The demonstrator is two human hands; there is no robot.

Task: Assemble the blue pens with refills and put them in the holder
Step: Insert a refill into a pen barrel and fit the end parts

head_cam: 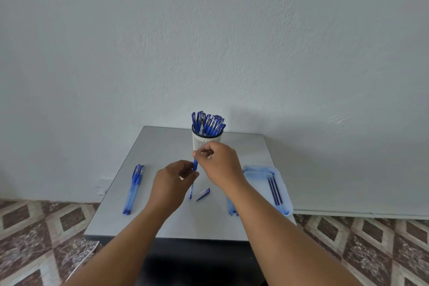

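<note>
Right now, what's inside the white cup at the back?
The white cup holds many blue pens, standing up with tops poking out. Their lower ends are hidden by its wall and the right hand.

The table (162,146) top looks smooth and matt, pale grey. At its 12 o'clock edge the holder (199,141) looks like white slotted plastic, filled with pens (209,123) of glossy blue and clear plastic. The tray (282,183) at 3 o'clock is pale, smooth plastic, stained blue. The wall (209,30) is rough, matt plaster; the floor (46,227) is patterned tile.
</note>
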